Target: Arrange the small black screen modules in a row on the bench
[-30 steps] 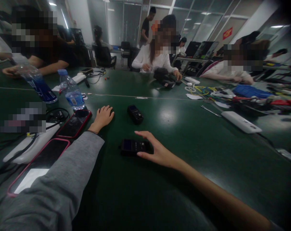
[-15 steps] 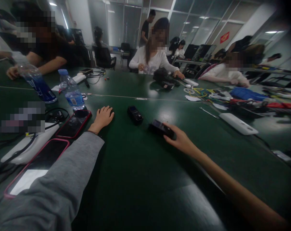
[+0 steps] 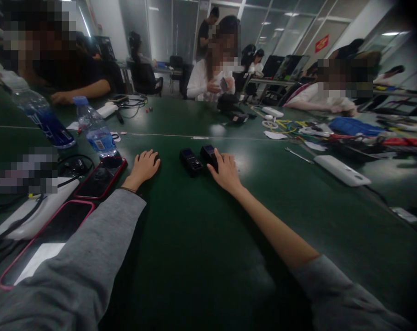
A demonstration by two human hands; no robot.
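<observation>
My left hand (image 3: 145,166) rests flat on the green table, fingers spread, with nothing in it. Close to its left lies a red-edged phone (image 3: 100,177). Two small black handheld devices are side by side in the middle: the left device (image 3: 191,162), with a small screen and buttons, lies by itself. My right hand (image 3: 226,172) is around the right device (image 3: 208,152), thumb on its near left side and fingers over its right part, which they hide. This device appears to be down on the table, almost touching the other.
A pink-edged phone (image 3: 53,239) lies by my left sleeve. Two bottles stand at the left, the nearer with a blue cap (image 3: 95,128). A white power strip (image 3: 342,170), a wrench (image 3: 299,155) and tangled cables (image 3: 291,124) lie to the right. Several people sit across the table.
My right hand has carried its black device forward and left, turning it to line up beside the other one. My left hand stays in place.
</observation>
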